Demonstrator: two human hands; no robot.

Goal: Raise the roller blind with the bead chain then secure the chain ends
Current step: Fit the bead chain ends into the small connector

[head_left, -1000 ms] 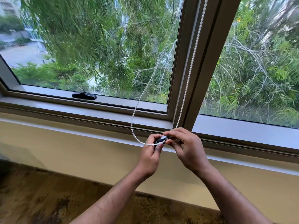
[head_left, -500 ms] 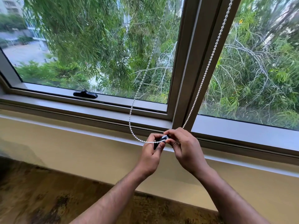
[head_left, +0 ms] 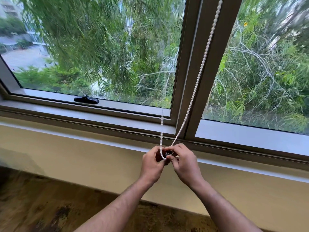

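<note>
A white bead chain (head_left: pixel 194 92) hangs down along the brown window post in two strands that meet at my hands, just below the sill. Between my fingertips sits a small dark chain clip (head_left: pixel 168 152) with a pale edge, mostly hidden. My left hand (head_left: pixel 151 164) has its fingers curled at the left strand and the clip. My right hand (head_left: pixel 184 163) pinches the clip and the right strand from the other side. The roller blind itself is out of view above.
A brown window frame (head_left: pixel 189 91) divides two panes with trees outside. A black window handle (head_left: pixel 87 99) lies on the lower left frame. Below runs a grey sill (head_left: pixel 83 131), a beige wall, and a dark patterned floor (head_left: pixel 50 206).
The left strand's wide slack loop has been drawn in and now hangs nearly straight down to my hands. Both hands stay together at the clip.
</note>
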